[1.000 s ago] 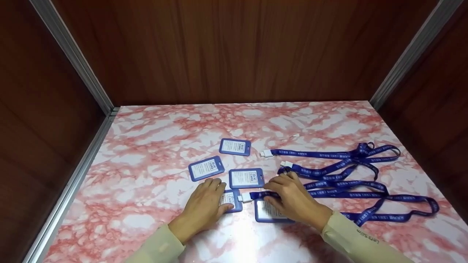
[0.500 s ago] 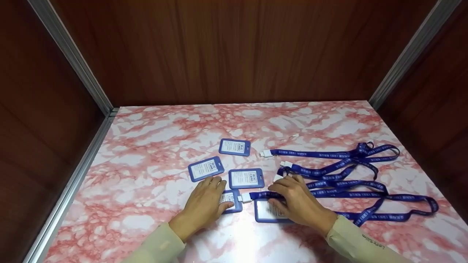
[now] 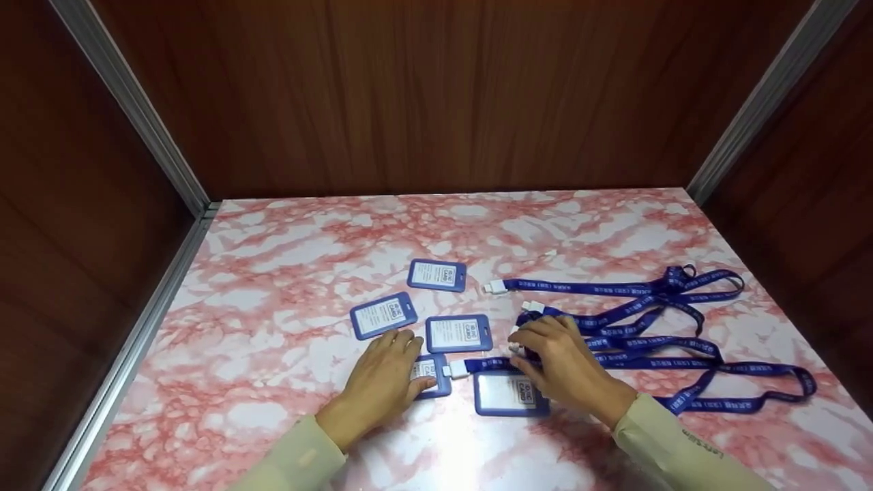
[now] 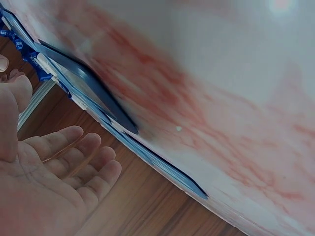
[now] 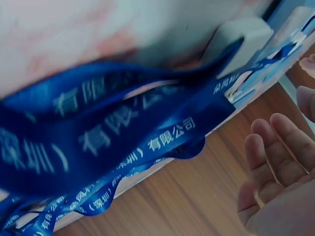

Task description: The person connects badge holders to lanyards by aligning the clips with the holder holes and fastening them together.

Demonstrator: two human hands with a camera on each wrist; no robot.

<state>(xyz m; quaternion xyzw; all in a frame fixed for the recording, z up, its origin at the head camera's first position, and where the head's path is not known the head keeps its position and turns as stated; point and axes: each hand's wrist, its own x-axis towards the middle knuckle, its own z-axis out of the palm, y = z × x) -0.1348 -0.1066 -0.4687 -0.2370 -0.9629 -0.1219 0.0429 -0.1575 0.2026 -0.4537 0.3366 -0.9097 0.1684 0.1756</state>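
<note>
My left hand (image 3: pixel 378 372) rests over a blue-framed badge holder (image 3: pixel 442 387), fingers extended. A lanyard's white clip (image 3: pixel 459 369) meets that holder's right end; whether they are joined is too small to tell. Below the blue lanyard strap (image 3: pixel 487 365) lies another badge holder (image 3: pixel 496 395). My right hand (image 3: pixel 563 365) is over the lanyards, its fingertips at a white clip (image 3: pixel 514 347). In the right wrist view nothing shows between the right thumb and its loosely extended fingers (image 5: pixel 280 157). A printed strap (image 5: pixel 108 132) and clip (image 5: pixel 246 42) fill the foreground there.
Farther back lie three more badge holders, one upper (image 3: pixel 436 275), one left (image 3: pixel 383 316) and one middle (image 3: pixel 459 333). More blue lanyards (image 3: pixel 593 288) spread over the table's right side. A red-and-white marbled tabletop (image 3: pixel 273 273) meets a brown wood panel (image 3: pixel 436 95).
My right hand has shifted slightly right, uncovering a white clip and more of the badge holder beneath the strap. My left hand stays nearly where it was.
</note>
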